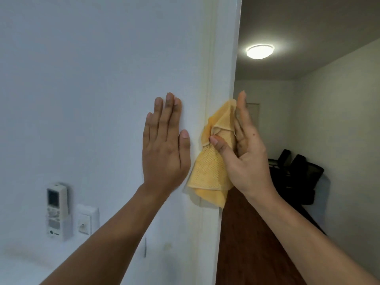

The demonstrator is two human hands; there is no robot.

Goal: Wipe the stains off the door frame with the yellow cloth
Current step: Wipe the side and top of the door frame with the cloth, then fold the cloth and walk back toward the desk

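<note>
The white door frame runs top to bottom through the middle of the view. A crumpled yellow cloth is pressed against the frame's edge at mid height. My right hand grips the cloth, thumb across its front and fingers stretched upward behind it. Flat on the white wall just left of the frame lies my left hand, fingers together and pointing up, holding nothing. No stain on the frame is clear enough to make out.
A white remote control in a wall holder and a light switch are low on the left wall. Right of the frame stands a brown wooden door. Beyond it is a room with dark chairs and a ceiling lamp.
</note>
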